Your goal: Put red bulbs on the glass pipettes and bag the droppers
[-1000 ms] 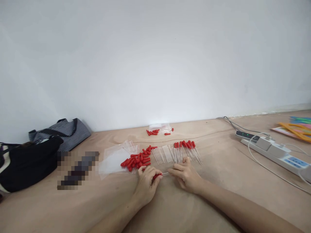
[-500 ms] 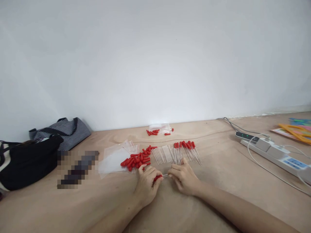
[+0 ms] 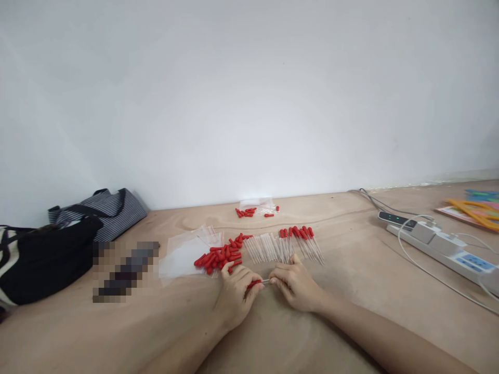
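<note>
My left hand (image 3: 236,296) is closed on a red rubber bulb (image 3: 254,284) near the middle of the table. My right hand (image 3: 294,285) pinches a thin clear tube (image 3: 266,281), whose other end meets the bulb between my hands. Beyond my left hand lies a pile of red bulbs (image 3: 218,258). A row of loose clear tubes (image 3: 262,248) lies just past my fingertips. To its right are several tubes with red bulbs on their ends (image 3: 303,232).
Clear plastic bags (image 3: 183,254) lie left of the pile; a few red bulbs (image 3: 245,212) and another bag are near the wall. Bags (image 3: 50,259) and a blurred dark object (image 3: 127,272) are left. A power strip (image 3: 444,249) with cables and orange scissors-like handles (image 3: 471,213) are right.
My hands are slightly closer together, with less of the tube showing between them. The rest looks unchanged apart from a slight shift of the view.
</note>
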A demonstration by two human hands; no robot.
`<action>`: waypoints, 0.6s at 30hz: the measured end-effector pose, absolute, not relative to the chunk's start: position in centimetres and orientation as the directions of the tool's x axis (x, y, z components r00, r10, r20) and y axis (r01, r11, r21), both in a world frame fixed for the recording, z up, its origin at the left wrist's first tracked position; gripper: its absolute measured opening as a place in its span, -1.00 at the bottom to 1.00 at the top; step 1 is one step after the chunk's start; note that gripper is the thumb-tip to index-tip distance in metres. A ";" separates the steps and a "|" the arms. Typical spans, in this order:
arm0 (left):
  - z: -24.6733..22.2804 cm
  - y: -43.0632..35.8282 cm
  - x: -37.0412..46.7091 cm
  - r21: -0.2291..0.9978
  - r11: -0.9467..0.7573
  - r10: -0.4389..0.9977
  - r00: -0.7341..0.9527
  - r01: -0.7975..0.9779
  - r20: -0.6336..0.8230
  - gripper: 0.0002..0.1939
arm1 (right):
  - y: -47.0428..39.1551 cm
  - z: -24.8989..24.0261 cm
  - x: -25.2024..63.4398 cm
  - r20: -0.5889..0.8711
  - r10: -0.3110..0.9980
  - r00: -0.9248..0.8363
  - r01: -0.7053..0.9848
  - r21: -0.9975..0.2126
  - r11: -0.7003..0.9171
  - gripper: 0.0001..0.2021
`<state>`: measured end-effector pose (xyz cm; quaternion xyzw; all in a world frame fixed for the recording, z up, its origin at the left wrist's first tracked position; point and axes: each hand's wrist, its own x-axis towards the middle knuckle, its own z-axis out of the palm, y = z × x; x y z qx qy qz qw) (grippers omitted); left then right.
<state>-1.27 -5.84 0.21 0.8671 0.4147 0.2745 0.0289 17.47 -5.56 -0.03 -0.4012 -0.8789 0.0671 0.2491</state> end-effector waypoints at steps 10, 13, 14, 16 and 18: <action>0.1 -5.9 -1.4 0.301 -0.641 0.743 0.473 0.706 0.473 -0.87 | -5.6 0.0 17.1 0.311 0.764 -0.565 0.622 -0.448 0.643 -0.79; 0.3 -5.7 -1.6 0.317 -0.621 0.765 0.465 0.717 0.445 -0.86 | -5.4 0.5 17.7 0.340 0.701 -0.627 0.594 -0.374 0.712 -0.80; 0.3 -5.7 -1.6 0.319 -0.616 0.770 0.466 0.720 0.436 -0.86 | -5.4 0.8 17.9 0.351 0.682 -0.641 0.595 -0.334 0.731 -0.81; 0.4 -5.6 -1.7 0.320 -0.613 0.774 0.470 0.722 0.423 -0.85 | -5.4 1.1 18.2 0.363 0.659 -0.659 0.606 -0.262 0.751 -0.82; 0.3 -5.5 -1.8 0.324 -0.603 0.780 0.452 0.729 0.434 -0.89 | -5.3 1.1 18.7 0.366 0.667 -0.649 0.624 -0.245 0.742 -0.80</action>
